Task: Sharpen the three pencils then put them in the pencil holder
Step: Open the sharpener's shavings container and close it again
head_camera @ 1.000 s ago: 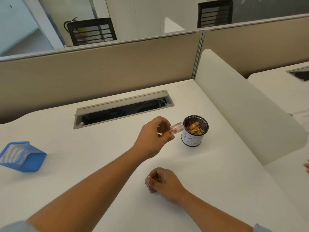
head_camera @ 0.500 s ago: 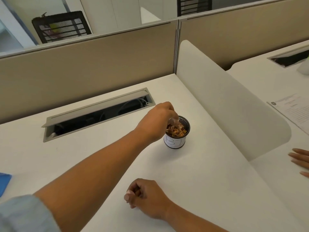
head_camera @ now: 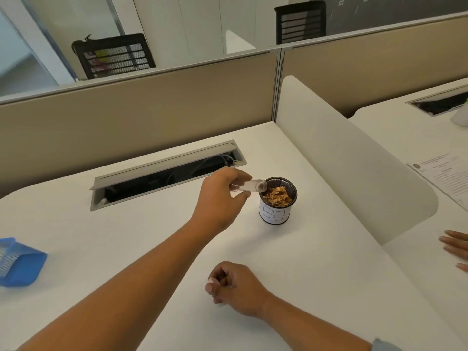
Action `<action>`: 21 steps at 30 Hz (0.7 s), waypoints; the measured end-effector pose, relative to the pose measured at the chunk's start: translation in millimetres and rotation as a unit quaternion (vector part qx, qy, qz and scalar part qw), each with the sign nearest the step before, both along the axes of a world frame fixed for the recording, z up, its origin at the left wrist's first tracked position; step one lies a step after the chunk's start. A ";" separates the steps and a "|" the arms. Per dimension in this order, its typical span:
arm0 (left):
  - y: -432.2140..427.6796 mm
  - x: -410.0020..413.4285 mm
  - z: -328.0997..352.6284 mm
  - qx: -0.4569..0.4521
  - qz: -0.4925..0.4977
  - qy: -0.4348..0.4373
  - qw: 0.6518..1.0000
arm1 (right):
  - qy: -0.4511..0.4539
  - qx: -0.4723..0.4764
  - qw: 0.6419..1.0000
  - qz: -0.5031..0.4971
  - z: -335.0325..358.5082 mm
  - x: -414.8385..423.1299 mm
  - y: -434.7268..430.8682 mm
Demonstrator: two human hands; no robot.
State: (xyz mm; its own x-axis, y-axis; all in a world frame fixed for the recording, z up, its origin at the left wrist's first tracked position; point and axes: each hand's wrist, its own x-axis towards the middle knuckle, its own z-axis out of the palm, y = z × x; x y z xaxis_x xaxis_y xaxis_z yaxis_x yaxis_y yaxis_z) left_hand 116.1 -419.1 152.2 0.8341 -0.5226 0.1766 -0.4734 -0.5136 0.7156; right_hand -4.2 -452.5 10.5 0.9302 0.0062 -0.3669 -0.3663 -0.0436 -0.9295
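Fingers [head_camera: 237,176] around clear tube [head_camera: 251,186]

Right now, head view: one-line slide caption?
Left hand holds a clear container tipped toward the shavings-filled mesh cup; right hand rests curled on the desk.

Bright, even indoor light, soft shadows, wide-angle bending, blurred left edge.

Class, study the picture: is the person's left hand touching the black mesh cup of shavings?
Apart. In the head view, the left hand grips a clear tube, and bare white table shows between its thumb and the black mesh cup.
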 end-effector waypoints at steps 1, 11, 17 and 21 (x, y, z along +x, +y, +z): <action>15.9 -8.2 1.4 -0.022 0.026 0.028 0.999 | 0.012 0.017 1.000 -0.012 2.1 0.4 -0.1; 207.2 -117.4 -11.0 -0.218 0.221 0.238 0.920 | -0.016 0.104 0.991 -0.077 60.4 -45.1 29.8; 283.1 -166.3 -23.4 -0.248 0.262 0.280 0.890 | -0.051 0.095 0.994 -0.008 118.9 -61.0 91.9; 316.9 -177.5 -17.8 -0.262 0.260 0.280 0.886 | -0.081 0.010 0.995 0.049 144.0 -67.7 135.4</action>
State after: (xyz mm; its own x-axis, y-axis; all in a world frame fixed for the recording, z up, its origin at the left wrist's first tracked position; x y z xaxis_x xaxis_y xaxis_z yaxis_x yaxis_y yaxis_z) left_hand -61.5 -102.2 134.5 0.9715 -0.0114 -0.2369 0.2351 -0.0860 0.9681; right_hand -71.9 -317.2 154.6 0.9718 0.1055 -0.2109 -0.2063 -0.0529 -0.9771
